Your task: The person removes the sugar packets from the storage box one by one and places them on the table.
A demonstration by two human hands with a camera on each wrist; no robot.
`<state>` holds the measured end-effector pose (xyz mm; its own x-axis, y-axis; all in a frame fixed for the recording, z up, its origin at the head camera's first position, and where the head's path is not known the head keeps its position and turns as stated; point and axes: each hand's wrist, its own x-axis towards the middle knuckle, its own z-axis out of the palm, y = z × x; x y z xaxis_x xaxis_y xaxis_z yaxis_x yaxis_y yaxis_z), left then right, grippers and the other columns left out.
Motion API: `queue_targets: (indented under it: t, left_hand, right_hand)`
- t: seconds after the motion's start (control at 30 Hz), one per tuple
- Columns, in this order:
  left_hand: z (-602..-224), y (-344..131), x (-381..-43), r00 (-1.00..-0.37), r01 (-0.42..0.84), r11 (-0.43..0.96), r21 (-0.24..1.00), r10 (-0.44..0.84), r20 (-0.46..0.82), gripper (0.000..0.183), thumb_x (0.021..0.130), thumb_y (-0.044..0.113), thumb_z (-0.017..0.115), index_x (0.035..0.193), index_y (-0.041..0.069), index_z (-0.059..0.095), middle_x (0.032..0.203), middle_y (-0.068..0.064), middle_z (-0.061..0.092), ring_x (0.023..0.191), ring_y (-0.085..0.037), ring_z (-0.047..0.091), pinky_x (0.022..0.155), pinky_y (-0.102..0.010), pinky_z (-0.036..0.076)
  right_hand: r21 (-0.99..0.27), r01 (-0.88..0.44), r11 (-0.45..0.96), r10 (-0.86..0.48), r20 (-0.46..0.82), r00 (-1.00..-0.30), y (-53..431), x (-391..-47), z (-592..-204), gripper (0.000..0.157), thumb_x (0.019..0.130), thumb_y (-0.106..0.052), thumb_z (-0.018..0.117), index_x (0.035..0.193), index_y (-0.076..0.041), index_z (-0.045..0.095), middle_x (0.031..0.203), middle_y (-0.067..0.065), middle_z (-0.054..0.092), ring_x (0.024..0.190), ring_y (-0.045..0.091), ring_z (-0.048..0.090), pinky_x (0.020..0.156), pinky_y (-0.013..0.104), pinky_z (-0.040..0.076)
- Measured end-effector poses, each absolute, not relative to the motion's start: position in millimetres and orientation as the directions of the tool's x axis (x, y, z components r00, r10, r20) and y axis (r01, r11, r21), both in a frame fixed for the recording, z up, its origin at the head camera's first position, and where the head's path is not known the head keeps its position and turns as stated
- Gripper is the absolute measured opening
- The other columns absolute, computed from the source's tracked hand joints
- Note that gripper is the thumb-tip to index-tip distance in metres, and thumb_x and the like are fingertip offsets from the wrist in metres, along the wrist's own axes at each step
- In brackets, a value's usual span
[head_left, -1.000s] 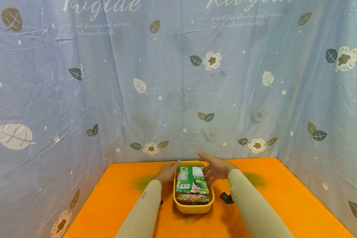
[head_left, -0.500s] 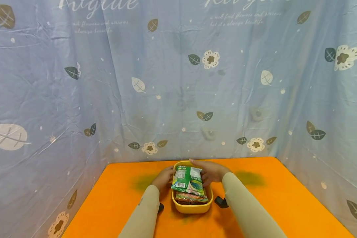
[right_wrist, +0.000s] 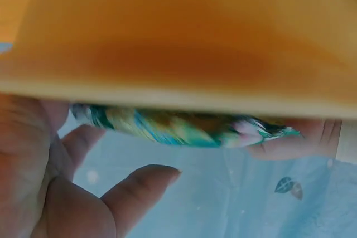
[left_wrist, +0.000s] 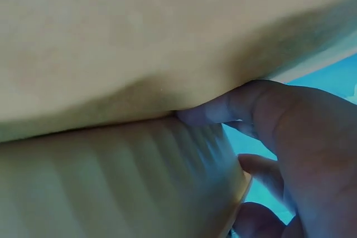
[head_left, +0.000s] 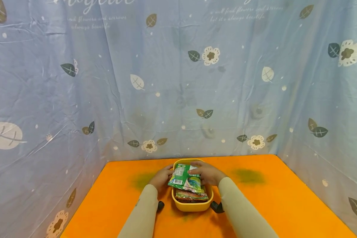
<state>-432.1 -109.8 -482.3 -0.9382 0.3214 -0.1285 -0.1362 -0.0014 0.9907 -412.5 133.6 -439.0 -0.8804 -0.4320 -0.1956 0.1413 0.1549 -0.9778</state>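
Note:
A green snack packet with a barcode lies tilted on top in a yellow basket, its left edge over the rim. At that edge, my left hand pinches the packet. The left wrist view puts a fingertip against a ribbed pale surface, close and blurred. My right hand is at the packet's right side, fingers at its edge. Seen from the right wrist, the right thumb stands apart from the packet, spread above it. A reddish packet lies lower in the basket.
The basket stands on an orange table with dark greenish stains. A blue curtain printed with leaves and flowers encloses the back and sides. Black wrist gear shows beside the right forearm; a similar dark piece shows by the left.
My right hand has come left and down to the green packet, its thumb now over it. The packet has shifted left and tilted; my left fingers have moved to its edge.

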Motion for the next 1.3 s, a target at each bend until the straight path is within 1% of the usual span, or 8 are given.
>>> queue_targets:
  t: [0.07,0.2,0.43,0.53,0.63,0.77,1.1,1.3]
  left_hand:
    - [-482,-109,-433,-0.942,-0.122,0.03,0.992,0.312,-0.125,0.057,0.096,0.023,0.054,0.149,0.011,0.035,0.119,-0.009,0.062,0.096,-0.021,0.064,0.081,-0.035,0.053]
    - [-484,-107,-435,-0.943,-0.123,0.054,0.991,0.305,-0.134,0.057,0.097,0.025,0.053,0.149,0.011,0.034,0.119,-0.008,0.062,0.097,-0.019,0.063,0.082,-0.034,0.052]
    - [-484,-107,-437,-0.945,-0.113,0.082,0.99,0.3,-0.133,0.059,0.095,0.029,0.055,0.149,0.014,0.036,0.127,-0.007,0.057,0.105,-0.019,0.058,0.086,-0.034,0.05]
    - [-484,-107,-435,-0.941,-0.113,0.057,0.992,0.313,-0.126,0.059,0.096,0.025,0.053,0.15,0.013,0.033,0.126,-0.009,0.057,0.105,-0.021,0.059,0.086,-0.036,0.05]
    - [-483,-107,-433,-0.932,-0.142,-0.012,0.99,0.339,-0.13,0.06,0.097,0.021,0.051,0.152,0.012,0.027,0.124,-0.011,0.059,0.105,-0.024,0.06,0.086,-0.039,0.051]
    - [-482,-107,-431,-0.924,-0.173,-0.065,0.983,0.355,-0.14,0.058,0.1,0.021,0.048,0.152,0.013,0.025,0.122,-0.012,0.06,0.105,-0.025,0.06,0.087,-0.042,0.05]
    - [-484,-109,-432,-0.92,-0.186,-0.07,0.98,0.362,-0.149,0.057,0.1,0.023,0.048,0.152,0.014,0.026,0.122,-0.011,0.061,0.105,-0.024,0.06,0.086,-0.042,0.05]
    - [-483,-107,-432,-0.922,-0.182,-0.083,0.98,0.361,-0.141,0.056,0.101,0.024,0.048,0.152,0.016,0.028,0.126,-0.009,0.059,0.109,-0.024,0.059,0.089,-0.043,0.049]
  right_hand:
    - [-0.98,0.146,0.136,-0.442,-0.191,-0.876,135,-413,-440,0.077,0.086,-0.026,0.073,0.15,-0.015,0.031,0.136,0.018,0.043,0.103,0.037,0.058,0.074,0.045,0.053]
    - [-0.987,0.14,0.075,-0.47,-0.158,-0.869,136,-414,-443,0.076,0.087,-0.017,0.072,0.15,-0.017,0.031,0.135,0.018,0.044,0.076,0.024,0.059,0.056,0.034,0.049]
    - [-0.994,0.102,0.049,-0.456,-0.113,-0.883,134,-414,-448,0.068,0.087,-0.011,0.071,0.146,-0.017,0.04,0.138,0.017,0.041,0.081,0.025,0.061,0.057,0.036,0.05]
    - [-0.995,0.068,0.074,-0.451,-0.094,-0.887,135,-414,-449,0.06,0.086,-0.011,0.072,0.141,-0.016,0.048,0.142,0.015,0.037,0.073,0.022,0.057,0.052,0.031,0.043]
    - [-0.997,0.067,0.035,-0.466,-0.076,-0.881,134,-414,-450,0.057,0.087,-0.008,0.07,0.139,-0.016,0.049,0.136,0.018,0.043,0.083,0.026,0.062,0.063,0.036,0.053]
    - [-0.997,0.074,-0.012,-0.475,-0.059,-0.878,135,-414,-451,0.057,0.089,-0.004,0.065,0.141,-0.015,0.046,0.129,0.018,0.05,0.099,0.033,0.061,0.078,0.046,0.053]
    - [-0.997,0.05,-0.066,-0.447,-0.015,-0.895,135,-409,-452,0.056,0.094,0.0,0.057,0.145,-0.015,0.04,0.141,0.023,0.038,0.115,0.039,0.051,0.084,0.045,0.051]
    - [-0.995,0.009,-0.098,-0.401,0.031,-0.916,138,-408,-451,0.053,0.094,-0.008,0.06,0.143,-0.015,0.043,0.149,0.013,0.026,0.11,0.035,0.052,0.084,0.043,0.051]
